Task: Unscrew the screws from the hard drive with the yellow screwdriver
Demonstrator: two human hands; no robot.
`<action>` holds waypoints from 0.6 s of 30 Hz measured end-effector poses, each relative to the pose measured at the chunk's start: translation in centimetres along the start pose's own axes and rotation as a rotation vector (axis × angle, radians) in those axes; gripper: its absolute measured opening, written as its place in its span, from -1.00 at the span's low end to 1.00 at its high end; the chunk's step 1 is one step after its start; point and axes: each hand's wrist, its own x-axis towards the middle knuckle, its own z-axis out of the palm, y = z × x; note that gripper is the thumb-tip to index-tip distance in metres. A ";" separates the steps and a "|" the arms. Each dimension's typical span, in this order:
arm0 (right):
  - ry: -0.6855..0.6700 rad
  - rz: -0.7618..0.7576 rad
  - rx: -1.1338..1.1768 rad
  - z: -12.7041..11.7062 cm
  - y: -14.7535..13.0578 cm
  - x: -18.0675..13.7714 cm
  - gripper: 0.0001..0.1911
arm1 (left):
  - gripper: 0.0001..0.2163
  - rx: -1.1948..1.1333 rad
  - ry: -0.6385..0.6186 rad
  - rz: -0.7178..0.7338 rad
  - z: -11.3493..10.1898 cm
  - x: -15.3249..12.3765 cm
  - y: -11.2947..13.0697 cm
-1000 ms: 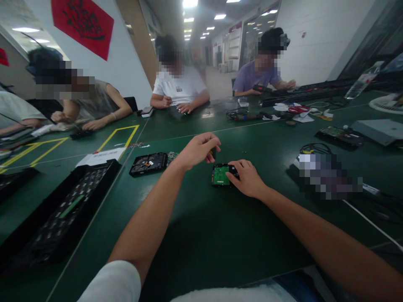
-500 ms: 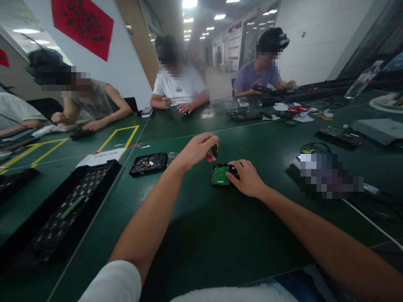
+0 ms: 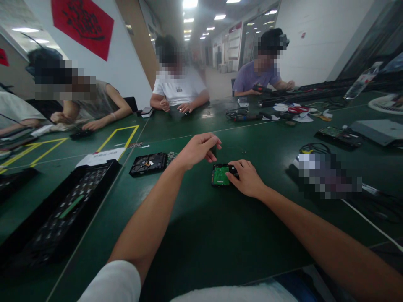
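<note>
My right hand (image 3: 247,178) holds a hard drive (image 3: 221,175) flat on the green table, its thumb over the edge of the green circuit board and its fingers along the far right side. Just above and beyond the drive's upper left corner is my left hand (image 3: 201,149), with bent fingers pointing down. Something dark shows between those fingers, mostly hidden, and its kind cannot be made out. Left of this hand lies a second hard drive (image 3: 148,164), dark side up, beside a small heap of green circuit boards (image 3: 172,157).
A long black tray (image 3: 63,214) with a green strip in it lies at the left. To the right are a pixelated object (image 3: 327,174), cables (image 3: 315,147) and another drive (image 3: 338,137). Several people sit across the table; a water bottle (image 3: 363,79) stands tilted in view.
The fingers of my left hand have shifted and curled slightly, and the yellow-marked dark thing in them is now mostly covered. My right hand and the drive have stayed put.
</note>
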 end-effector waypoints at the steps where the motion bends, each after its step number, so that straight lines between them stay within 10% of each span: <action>1: 0.000 0.001 0.002 0.0 0.0 0.0 -0.51 | -0.77 -0.030 0.002 -0.015 0.0 0.0 0.0; 18: -0.002 0.000 0.016 -0.1 -0.1 -0.1 -0.50 | -0.85 -0.002 0.019 -0.042 -0.2 0.0 0.1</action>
